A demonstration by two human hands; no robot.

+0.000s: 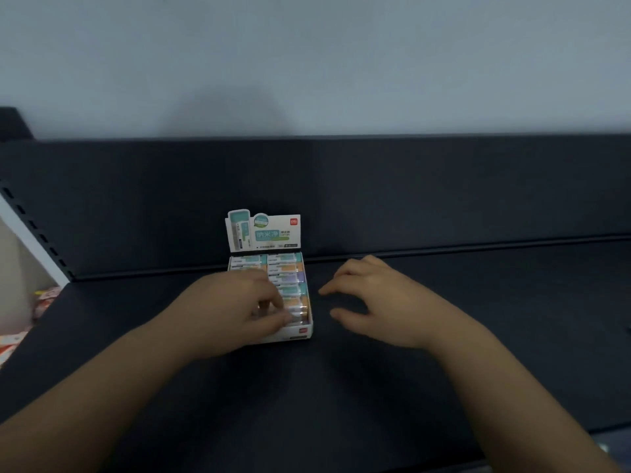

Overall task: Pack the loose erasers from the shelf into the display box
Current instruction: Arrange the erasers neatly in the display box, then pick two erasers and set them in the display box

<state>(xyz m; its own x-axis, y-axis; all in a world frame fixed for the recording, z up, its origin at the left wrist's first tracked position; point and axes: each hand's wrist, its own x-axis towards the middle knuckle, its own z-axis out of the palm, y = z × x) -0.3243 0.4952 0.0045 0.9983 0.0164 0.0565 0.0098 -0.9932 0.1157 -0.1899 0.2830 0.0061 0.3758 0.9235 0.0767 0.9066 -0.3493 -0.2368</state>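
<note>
Looking down at the display box [302,333], we find it standing on the dark shelf [341,387], its printed header card [263,232] raised upright at the rear edge. Behind the box rises the dark back panel [409,192].

Contents of the box: sleeved erasers [285,267] lie flat in two side-by-side columns running from the header card to the front wall. In the right column we can read the sleeve colours from rear to front as teal, orange, purple, teal, then orange. The left column shows only its two rear rows; the remainder is covered.

Left hand [239,308]: positioned over the left column of the box, with fingers [278,302] and thumb curled down together onto the front rows. Blur prevents us from confirming whether an eraser is pinched between them, so we cannot tell the grip state.

Right hand [379,302]: held just to the right of the box, apart from it, palm down. Its fingers are spread and loosely bent, and they grasp nothing.

Far to the left of the box, beyond the shelf edge, some pale packets [44,298] are partly visible.
</note>
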